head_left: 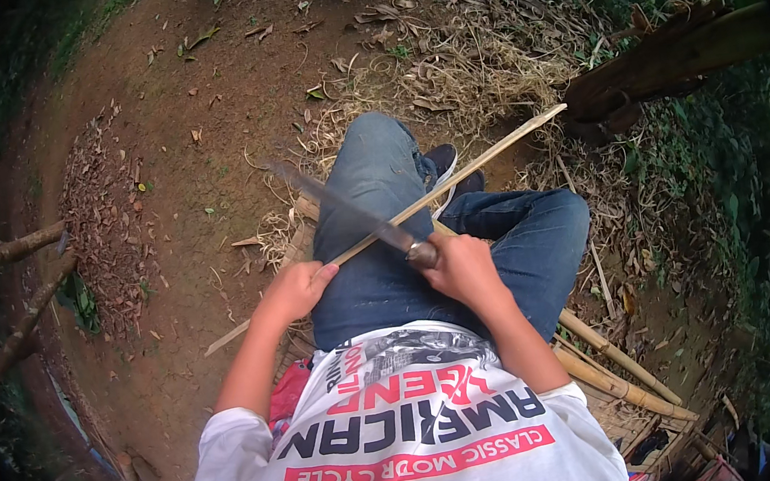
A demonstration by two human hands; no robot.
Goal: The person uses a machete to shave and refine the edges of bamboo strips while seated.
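A long, pale bamboo strip (490, 161) lies slantwise over my lap, its far end up to the right and its near end past my left wrist. My left hand (300, 290) is closed on the strip, thumb along it, above my left thigh. In my right hand (460, 268) is the handle of a long knife (358, 213), whose blade points away to the left. The blade crosses the strip just in front of my right hand, and its far part is blurred. Whether the edge bites into the strip I cannot tell.
I sit on a bamboo seat (627, 408) with poles (615, 385) at my right. Curly shavings and dry leaves (470, 69) cover the ground ahead. A thick trunk (678, 64) juts in at the right; branches (11, 250) stand at the left. My shoes (443, 163) lie beyond my knees.
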